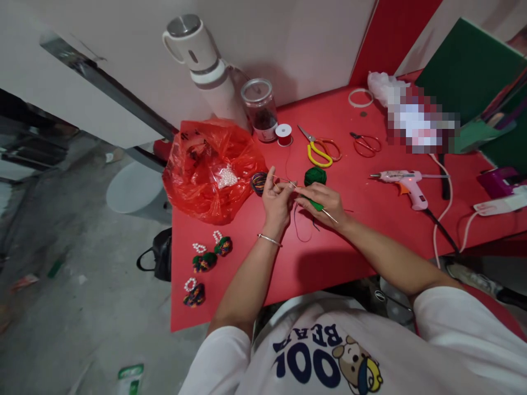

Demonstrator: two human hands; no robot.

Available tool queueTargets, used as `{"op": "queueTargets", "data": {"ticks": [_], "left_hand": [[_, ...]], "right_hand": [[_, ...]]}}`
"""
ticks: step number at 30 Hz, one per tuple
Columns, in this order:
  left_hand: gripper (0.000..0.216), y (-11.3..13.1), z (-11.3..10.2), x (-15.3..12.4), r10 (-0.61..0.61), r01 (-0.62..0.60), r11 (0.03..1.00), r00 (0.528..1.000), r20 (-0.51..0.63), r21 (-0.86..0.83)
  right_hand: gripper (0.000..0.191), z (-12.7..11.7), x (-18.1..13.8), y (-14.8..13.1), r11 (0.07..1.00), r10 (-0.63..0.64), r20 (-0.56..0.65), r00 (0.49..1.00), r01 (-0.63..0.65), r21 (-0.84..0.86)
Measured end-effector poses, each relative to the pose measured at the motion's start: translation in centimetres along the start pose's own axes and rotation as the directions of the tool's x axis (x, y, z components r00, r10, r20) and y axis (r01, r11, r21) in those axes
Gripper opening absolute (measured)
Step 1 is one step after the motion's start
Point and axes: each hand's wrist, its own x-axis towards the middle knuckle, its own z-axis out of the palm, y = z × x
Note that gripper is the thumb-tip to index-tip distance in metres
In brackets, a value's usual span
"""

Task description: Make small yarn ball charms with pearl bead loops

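My right hand (pixel 323 202) is closed around a crochet hook (pixel 316 204) with a green grip, its metal tail sticking out toward the lower right. Opposite it, my left hand (pixel 278 198) pinches thin yarn near the hook's tip, one finger raised with a strand running over it. The small work between the fingertips is too fine to make out. Just left of that hand sits a dark multicoloured yarn ball (pixel 259 184). Behind the right hand lies a green yarn ball (pixel 315 176). Loose thread ends (pixel 297 230) hang onto the red table below the hands.
A red plastic bag (pixel 206 181) holds white beads (pixel 226 176). Several beaded yarn pieces (pixel 205 261) lie front left. Behind are a jar (pixel 260 112), a red thread spool (pixel 284 135), yellow-handled scissors (pixel 317 151) and red snips (pixel 366 144). A pink glue gun (pixel 405 184) rests right, with cords.
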Motion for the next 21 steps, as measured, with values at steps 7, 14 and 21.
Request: {"op": "queueTargets", "data": {"ticks": [7, 14, 21], "left_hand": [[0.108, 1.1, -0.5, 0.3, -0.074, 0.076, 0.997, 0.994, 0.085, -0.014], [0.107, 0.6, -0.6, 0.4, -0.055, 0.054, 0.998, 0.979, 0.197, 0.007], [0.109, -0.3, -0.2, 0.1, 0.028, -0.037, 0.997, 0.990, 0.135, 0.062]], "right_hand": [[0.037, 0.0, -0.1, 0.2, 0.999, 0.017, -0.011, 1.000, -0.016, 0.048], [0.025, -0.5, 0.3, 0.1, 0.970, 0.203, 0.057, 0.978, -0.209, 0.128], [0.029, 0.0, -0.4, 0.8, 0.989, 0.141, -0.001, 0.990, -0.140, 0.053]]}}
